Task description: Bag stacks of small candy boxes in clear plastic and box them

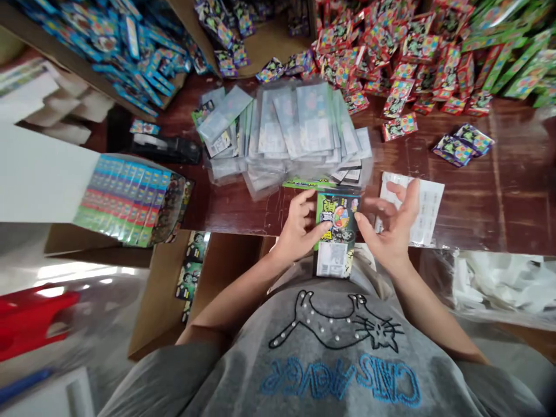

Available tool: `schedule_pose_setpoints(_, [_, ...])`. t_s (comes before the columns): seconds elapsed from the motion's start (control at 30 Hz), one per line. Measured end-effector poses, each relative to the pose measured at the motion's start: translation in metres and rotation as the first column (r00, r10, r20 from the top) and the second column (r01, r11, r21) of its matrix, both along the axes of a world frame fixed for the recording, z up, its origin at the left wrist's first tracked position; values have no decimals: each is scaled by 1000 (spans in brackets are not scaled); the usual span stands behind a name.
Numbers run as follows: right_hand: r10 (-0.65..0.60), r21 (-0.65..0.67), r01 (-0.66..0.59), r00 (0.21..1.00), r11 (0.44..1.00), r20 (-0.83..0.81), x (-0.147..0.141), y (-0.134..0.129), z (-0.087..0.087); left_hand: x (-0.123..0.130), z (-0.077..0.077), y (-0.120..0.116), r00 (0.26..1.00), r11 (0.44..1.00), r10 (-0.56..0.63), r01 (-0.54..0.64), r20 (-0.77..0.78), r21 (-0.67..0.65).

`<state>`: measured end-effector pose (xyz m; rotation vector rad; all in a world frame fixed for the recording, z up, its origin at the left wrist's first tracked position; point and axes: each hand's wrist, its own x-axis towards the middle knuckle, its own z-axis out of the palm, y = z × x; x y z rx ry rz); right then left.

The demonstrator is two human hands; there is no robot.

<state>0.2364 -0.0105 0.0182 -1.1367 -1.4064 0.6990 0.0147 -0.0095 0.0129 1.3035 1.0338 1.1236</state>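
While the left hand (pixel 299 229) grips the flat black-and-green printed packet (pixel 330 231) by its left side, thumb laid over the face, the right hand (pixel 393 226) stands wide, its fingers spread and its thumb at the packet's right edge, as seen in the head view. The packet is held at the near edge of the dark reddish-brown bench (pixel 512 191), its lower part over the wearer's lap. A white sheet with pale printed blocks (pixel 430 211) lies partly behind the right hand; contact between them cannot be determined. Beyond the packet is a loose, overlapping pile of clear plastic sleeves with printed inserts (pixel 299 124). Two small purple printed boxes (pixel 463 145) lie to the right, near a heap of small red printed boxes (pixel 417 52). Blue printed packs (pixel 130 35) fill a brown cardboard box at upper left. Below it, an open white carton (pixel 39 179) contains rows of blue, red and green packs (pixel 124 197).
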Motion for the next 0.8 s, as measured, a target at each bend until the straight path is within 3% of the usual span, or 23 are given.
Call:
schedule_pose_setpoints(0.1, [17,77,-22,997,997,71,1,-1,-9,-4,-2,-2,988,989,-147,147,-40,6])
schedule_pose_setpoints(0.23, [111,-17,-110,992,994,64,3,1,-12,-9,-4,-9,979,980,-198,198,-56,5])
schedule_pose_setpoints(0.43, [-40,120,21,987,993,156,12,-11,-7,-10,-2,-6,972,972,-234,233,-28,-27])
schedule_pose_setpoints(0.53, [99,43,-110,972,993,211,13,-9,-6,-10,-3,0,956,956,-292,292,12,-22])
schedule_pose_setpoints(0.67, [182,-72,-175,978,982,100,14,4,-8,-10,-3,3,936,936,-350,351,34,-30])
schedule_pose_setpoints(0.8, [264,-92,-263,965,960,-1,15,9,-15,-13,-5,-1,936,932,-351,353,41,-76])
